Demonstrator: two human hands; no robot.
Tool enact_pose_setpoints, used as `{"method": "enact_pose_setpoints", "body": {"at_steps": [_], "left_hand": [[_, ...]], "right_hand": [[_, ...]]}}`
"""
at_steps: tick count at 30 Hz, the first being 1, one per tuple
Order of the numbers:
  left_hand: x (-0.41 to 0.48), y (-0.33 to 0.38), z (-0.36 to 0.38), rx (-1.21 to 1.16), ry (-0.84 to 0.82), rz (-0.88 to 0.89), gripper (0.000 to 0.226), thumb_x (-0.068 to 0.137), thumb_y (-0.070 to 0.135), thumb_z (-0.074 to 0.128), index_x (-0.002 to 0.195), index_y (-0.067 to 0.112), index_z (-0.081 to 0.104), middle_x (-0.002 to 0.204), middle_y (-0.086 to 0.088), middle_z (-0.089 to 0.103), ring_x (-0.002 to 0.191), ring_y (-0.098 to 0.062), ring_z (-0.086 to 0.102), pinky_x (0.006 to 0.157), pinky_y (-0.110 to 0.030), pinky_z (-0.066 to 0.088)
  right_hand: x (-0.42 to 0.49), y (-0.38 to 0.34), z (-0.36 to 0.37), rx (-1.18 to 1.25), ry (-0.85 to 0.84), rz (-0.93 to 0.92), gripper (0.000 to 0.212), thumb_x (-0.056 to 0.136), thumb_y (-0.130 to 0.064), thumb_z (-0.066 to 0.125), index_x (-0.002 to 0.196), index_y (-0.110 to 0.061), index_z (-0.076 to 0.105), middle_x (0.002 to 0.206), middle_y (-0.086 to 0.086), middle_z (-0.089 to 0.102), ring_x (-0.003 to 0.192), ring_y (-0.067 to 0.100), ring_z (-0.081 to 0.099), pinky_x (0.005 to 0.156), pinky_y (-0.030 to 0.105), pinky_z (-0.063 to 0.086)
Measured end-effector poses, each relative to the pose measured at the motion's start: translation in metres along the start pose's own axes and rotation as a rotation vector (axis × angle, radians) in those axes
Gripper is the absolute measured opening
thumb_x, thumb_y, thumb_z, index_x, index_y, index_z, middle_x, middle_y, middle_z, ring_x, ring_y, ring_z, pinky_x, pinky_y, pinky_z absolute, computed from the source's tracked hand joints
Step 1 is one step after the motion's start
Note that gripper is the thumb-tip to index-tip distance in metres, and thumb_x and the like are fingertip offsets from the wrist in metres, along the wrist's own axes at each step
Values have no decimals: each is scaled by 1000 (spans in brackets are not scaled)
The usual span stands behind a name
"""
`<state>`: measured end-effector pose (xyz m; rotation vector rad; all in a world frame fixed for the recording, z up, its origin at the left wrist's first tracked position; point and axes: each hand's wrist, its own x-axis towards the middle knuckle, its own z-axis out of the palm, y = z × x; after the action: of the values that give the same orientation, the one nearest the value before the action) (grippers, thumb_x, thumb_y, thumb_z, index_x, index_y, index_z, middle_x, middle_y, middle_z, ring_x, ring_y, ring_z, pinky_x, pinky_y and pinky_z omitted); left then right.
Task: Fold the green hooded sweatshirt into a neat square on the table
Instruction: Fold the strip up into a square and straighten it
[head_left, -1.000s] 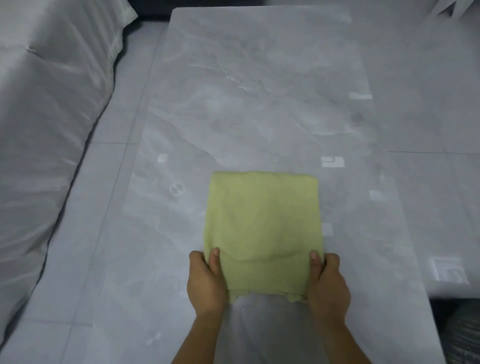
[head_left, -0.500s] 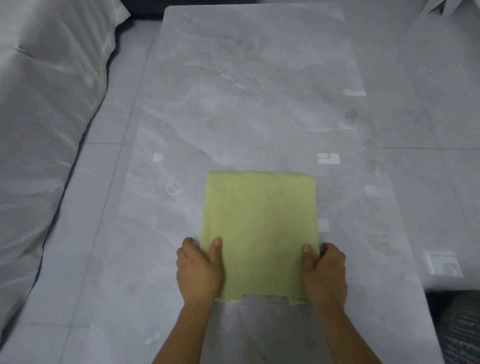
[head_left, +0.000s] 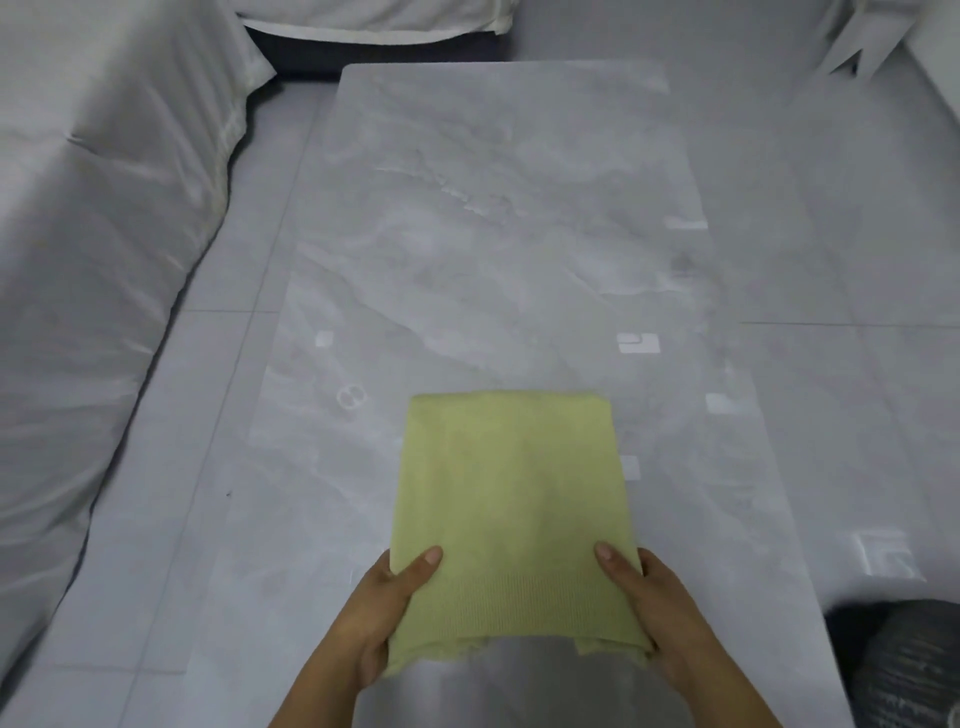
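The light green hooded sweatshirt lies folded into a compact rectangle near the front of the grey marble table. Its ribbed hem faces me and its far fold edge is straight. My left hand grips the near left corner, thumb on top and fingers under the cloth. My right hand grips the near right corner the same way. The hood and sleeves are hidden inside the folds.
A sofa under a white sheet runs along the left. More white-covered furniture stands beyond the table's far end. A dark ribbed object sits at the lower right. Grey floor tiles lie to the right.
Both hands kept hold of the near corners and slid slightly along the sides. The camera tilted up, showing the table's far end.
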<state>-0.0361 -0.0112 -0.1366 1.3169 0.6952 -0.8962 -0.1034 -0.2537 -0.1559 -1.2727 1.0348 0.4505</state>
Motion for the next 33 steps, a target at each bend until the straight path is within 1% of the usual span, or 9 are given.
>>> {"method": "enact_pose_setpoints", "body": {"at_steps": [7,11,14,17,19,22,24,27,33], "left_hand": [[-38,-38,-6,-49,-60,-141,65,56,23,85,109,-6,61,100,-23,71,90,-37,68,67,-37,59],[-67,-56,-11,86,-195,-112,78,44,31,91,111,4,60,100,-10,74,91,-24,70,64,-24,57],[-85,-75,-5,180,-176,-16,93,23,50,91,104,19,59,90,9,76,87,-11,70,65,-16,54],[-95,-92,-3,227,-52,107,88,10,60,84,89,28,60,68,25,70,88,-5,61,58,-8,50],[-106,-93,-6,264,-96,97,91,9,60,84,89,25,62,69,22,72,85,-7,64,56,-8,49],[-122,-88,-13,272,-183,80,105,5,57,87,98,15,65,86,3,76,84,-13,70,62,-17,53],[-131,-79,-12,229,-207,99,105,12,47,92,105,9,64,98,-9,74,91,-25,70,69,-27,56],[-150,-70,-4,164,-271,111,75,43,28,91,107,1,62,103,-20,71,91,-32,70,62,-30,58],[-182,-65,20,93,-339,107,28,84,2,54,111,-7,59,101,-27,69,84,-35,70,59,-32,59]], "right_hand": [[-26,21,-19,135,-236,157,75,45,-40,87,105,-1,65,97,17,72,90,34,69,69,36,56],[-50,39,-37,11,-249,45,69,52,-53,80,109,-19,63,113,6,67,101,20,61,87,29,49],[-77,42,-47,-93,-186,-44,30,79,-33,66,108,-29,56,136,4,51,113,10,48,89,13,36],[-97,62,-53,-235,-165,-240,112,44,-76,68,134,-18,33,138,-7,35,127,8,29,95,10,22],[-102,78,-55,-320,-63,-306,149,18,-98,41,141,-15,26,143,-8,28,140,16,19,111,19,12],[-128,77,-55,-167,-93,-274,93,70,-60,65,139,-7,32,137,-5,39,134,20,33,104,14,22],[-139,72,-52,34,-183,-141,60,76,-31,70,127,-7,50,113,-2,64,108,21,60,86,18,46],[-161,75,-56,338,-274,-71,45,69,-20,69,109,-1,61,101,18,71,94,34,67,75,37,55],[-203,85,-79,484,-190,-96,55,67,-19,73,113,7,60,109,28,65,100,40,63,79,40,57]]}}
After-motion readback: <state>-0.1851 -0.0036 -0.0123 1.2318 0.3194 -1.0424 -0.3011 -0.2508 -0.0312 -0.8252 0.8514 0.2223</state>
